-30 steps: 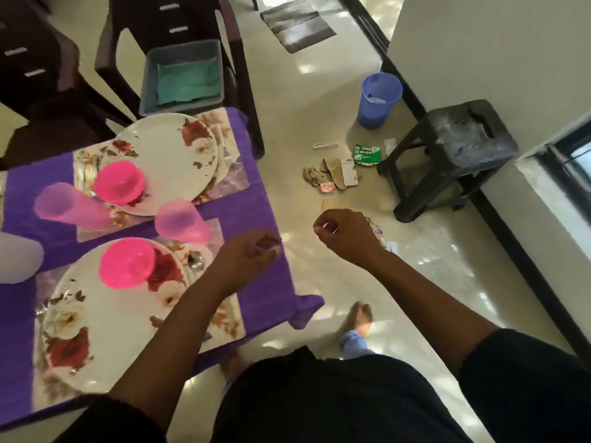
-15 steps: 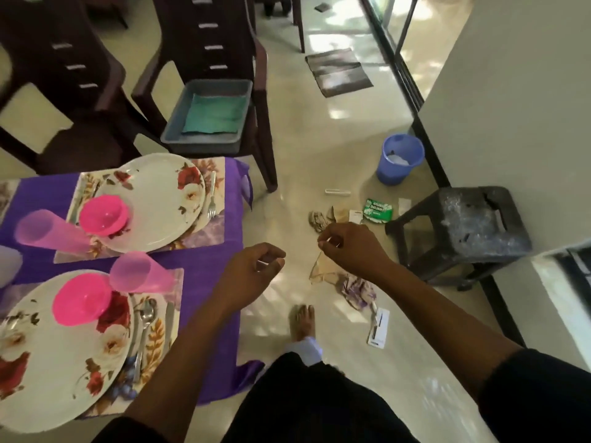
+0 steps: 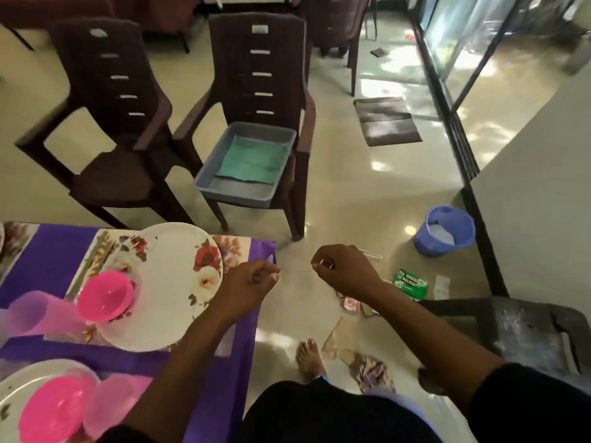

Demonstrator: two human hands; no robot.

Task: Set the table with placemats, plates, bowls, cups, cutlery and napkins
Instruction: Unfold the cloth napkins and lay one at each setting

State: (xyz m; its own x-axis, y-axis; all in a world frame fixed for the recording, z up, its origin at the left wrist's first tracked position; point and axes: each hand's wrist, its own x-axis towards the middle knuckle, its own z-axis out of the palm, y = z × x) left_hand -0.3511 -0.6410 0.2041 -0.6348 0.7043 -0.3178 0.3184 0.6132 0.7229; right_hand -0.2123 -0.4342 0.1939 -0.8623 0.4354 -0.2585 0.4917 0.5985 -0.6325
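On the purple tablecloth (image 3: 54, 251) a floral plate (image 3: 172, 282) lies on a placemat (image 3: 236, 247), with a pink bowl (image 3: 105, 295) on it and a pink cup (image 3: 35, 314) beside it. A second plate (image 3: 19, 388), pink bowl (image 3: 57, 410) and pink cup (image 3: 118, 401) sit at the near place. My left hand (image 3: 252, 282) hovers over the far plate's right edge, fingers curled. My right hand (image 3: 342, 270) is curled over the floor past the table corner. Nothing plainly shows in either hand. A green napkin (image 3: 252, 161) lies in a grey tray (image 3: 236, 190).
The tray rests on a dark chair (image 3: 262, 59); another chair (image 3: 112, 91) stands left of it. A blue bucket (image 3: 447, 231), a green packet (image 3: 411, 282) and scraps lie on the floor. A dark stool (image 3: 524, 330) stands at right. My bare foot (image 3: 308, 356) is by the table.
The view has swung up toward the chairs. Both hands stay curled and close together, now level with the far plate and table corner rather than the near place setting.
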